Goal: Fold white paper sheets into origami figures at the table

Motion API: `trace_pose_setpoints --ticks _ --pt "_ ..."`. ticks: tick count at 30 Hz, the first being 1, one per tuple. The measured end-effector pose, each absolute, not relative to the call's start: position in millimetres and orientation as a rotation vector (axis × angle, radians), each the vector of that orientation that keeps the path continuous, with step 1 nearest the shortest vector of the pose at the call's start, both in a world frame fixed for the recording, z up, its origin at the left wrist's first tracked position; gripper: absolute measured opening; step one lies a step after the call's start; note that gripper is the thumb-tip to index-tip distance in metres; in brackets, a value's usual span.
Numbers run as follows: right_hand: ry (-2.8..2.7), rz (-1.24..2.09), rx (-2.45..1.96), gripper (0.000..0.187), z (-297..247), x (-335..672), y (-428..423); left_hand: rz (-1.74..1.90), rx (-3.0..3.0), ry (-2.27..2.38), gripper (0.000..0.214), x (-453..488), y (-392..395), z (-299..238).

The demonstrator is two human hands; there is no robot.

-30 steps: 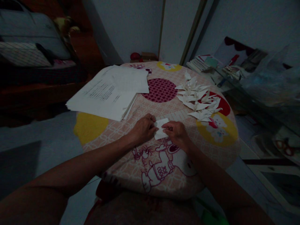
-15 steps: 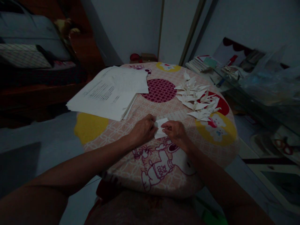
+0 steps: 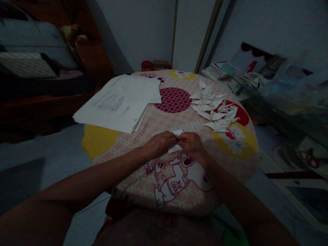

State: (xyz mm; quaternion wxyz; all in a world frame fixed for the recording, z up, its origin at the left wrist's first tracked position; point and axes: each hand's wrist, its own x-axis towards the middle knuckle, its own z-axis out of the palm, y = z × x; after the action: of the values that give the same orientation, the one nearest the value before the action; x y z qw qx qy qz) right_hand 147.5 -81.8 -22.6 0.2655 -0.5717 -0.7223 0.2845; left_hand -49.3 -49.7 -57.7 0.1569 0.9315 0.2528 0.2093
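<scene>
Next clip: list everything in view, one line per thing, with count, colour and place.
table: one, round, covered in pink cloth with yellow and red patches and cartoon prints, centre
small paper piece: one, white, pinched between both hands at the table's near middle
printed sheets: one stack, white, table's left side
folded paper shapes: a pile, count unclear, white, table's right side
books: one stack, mixed colours, beyond the table at right
plastic bag: one, clear, far right
left hand: one, holds the paper's left side
right hand: one, holds the paper's right side
</scene>
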Motion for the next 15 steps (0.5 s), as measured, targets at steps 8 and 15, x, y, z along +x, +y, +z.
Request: trace_pose_setpoints --ticks 8,15 --pt "-1.721 1.092 -1.548 0.022 -26 189 -75 0.568 2.787 0.699 0.031 -56 -55 -49" --pt "-1.815 1.199 -1.591 0.016 -25 189 -80 0.543 2.814 0.718 0.030 -56 -54 -51"
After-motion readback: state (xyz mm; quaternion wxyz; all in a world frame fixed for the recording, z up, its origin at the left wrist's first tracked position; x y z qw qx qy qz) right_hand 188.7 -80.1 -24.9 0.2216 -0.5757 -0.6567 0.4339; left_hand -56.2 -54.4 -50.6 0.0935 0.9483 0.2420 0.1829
